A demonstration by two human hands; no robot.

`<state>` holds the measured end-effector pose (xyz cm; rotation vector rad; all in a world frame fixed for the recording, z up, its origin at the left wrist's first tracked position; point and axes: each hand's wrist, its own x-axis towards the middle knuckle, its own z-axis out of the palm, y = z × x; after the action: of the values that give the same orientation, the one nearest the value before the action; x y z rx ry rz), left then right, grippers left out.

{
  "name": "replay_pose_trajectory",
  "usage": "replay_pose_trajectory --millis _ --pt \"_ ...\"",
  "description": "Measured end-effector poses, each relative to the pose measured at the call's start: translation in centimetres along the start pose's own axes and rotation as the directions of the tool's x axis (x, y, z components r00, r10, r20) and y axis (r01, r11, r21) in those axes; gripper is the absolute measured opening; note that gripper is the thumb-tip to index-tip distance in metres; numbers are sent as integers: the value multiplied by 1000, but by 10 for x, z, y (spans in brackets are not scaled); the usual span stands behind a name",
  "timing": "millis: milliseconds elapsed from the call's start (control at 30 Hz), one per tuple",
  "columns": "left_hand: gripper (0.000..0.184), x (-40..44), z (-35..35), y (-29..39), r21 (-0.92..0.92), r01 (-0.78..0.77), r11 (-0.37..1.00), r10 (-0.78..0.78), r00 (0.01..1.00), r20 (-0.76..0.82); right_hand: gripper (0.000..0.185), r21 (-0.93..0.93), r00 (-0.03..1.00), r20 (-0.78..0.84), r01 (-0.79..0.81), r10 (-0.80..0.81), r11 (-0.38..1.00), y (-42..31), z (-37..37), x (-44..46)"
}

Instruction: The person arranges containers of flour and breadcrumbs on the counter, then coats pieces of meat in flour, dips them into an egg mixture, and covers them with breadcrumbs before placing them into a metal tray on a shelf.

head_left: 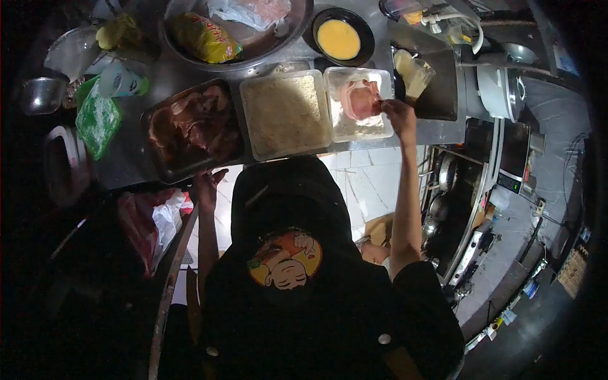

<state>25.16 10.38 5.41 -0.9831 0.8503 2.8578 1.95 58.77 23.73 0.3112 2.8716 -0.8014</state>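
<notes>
My right hand [400, 120] pinches the edge of a pink slice of raw meat [361, 101]. The slice lies in or just over a clear square tub of white flour [358, 130]. Beside that tub, to the left, stands a larger tub of pale breadcrumb-like coating [285, 114]. A dark tray [166, 170] farther left holds several pieces of raw meat [193, 126]. My left hand [209, 187] is low at the counter's front edge, close under this tray, with its fingers apart and nothing visible in it.
Behind the tubs is a black bowl of yellow liquid, like beaten egg [339, 39]. A wide metal basin [253, 63] holds a yellow packet [206, 39] and plastic bags. A green bag [99, 117] lies at left. Brushes [418, 79] sit at right.
</notes>
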Motion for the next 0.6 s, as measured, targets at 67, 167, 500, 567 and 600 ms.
replay_pose_trajectory --millis 67,167,500,567,600 --pt "17 4 -12 -4 -90 48 995 -48 999 12 24 -194 993 -87 63 -81 979 38 33 -1" --pt "18 6 -17 -1 -115 73 991 -77 997 -25 27 -71 986 -142 76 -86 995 28 56 -6" --pt "24 -6 20 14 210 89 973 -86 996 -27 25 -238 841 77 537 -535 809 63 165 66" --pt "18 -15 61 14 198 56 979 -9 972 -233 33 -296 899 265 421 -350 857 31 149 57" --pt "18 -18 59 15 204 61 977 -13 973 -229 37 -342 903 351 370 -248 864 5 135 49"
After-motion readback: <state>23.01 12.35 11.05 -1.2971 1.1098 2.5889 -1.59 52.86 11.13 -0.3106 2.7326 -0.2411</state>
